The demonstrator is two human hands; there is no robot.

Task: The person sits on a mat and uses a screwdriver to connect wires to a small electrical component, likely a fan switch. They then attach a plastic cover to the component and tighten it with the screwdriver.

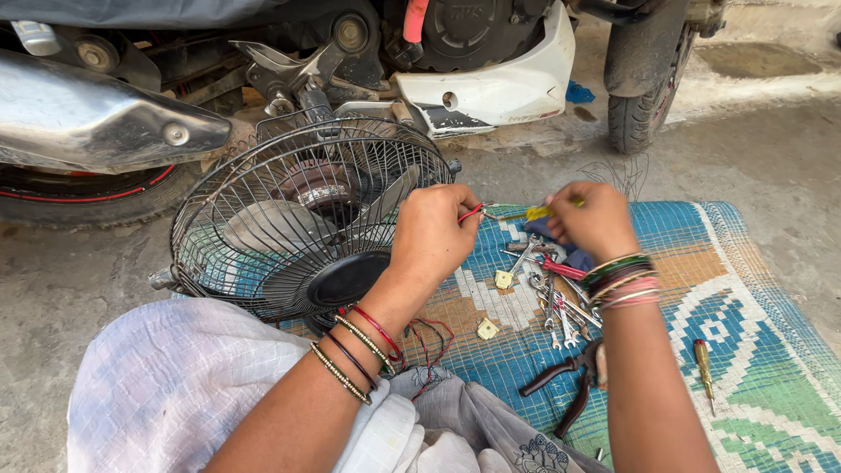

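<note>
Red insulated wire is pinched at its end between the fingers of your left hand, which hovers just in front of the fan's wire guard. Your right hand is closed around a small yellow-handled screwdriver, its metal tip pointing at the wire end, so the two nearly meet above the woven mat.

From the head camera, the table fan lies tilted on the ground beside your knee, guard on and blades inside. More thin red wire loops loosely near your left wrist, by the fan's base. I judge you are in the middle of the wiring work: the wire is free in your hand and not joined to anything I can see, so the connection looks undone. Whether its tip is already stripped is too small to tell.

On the mat, just under your right hand, lie a heap of small spanners, black-handled pliers and a second screwdriver well apart to the right. Two small pale parts sit loose on the mat. A motorcycle stands behind the fan.
</note>
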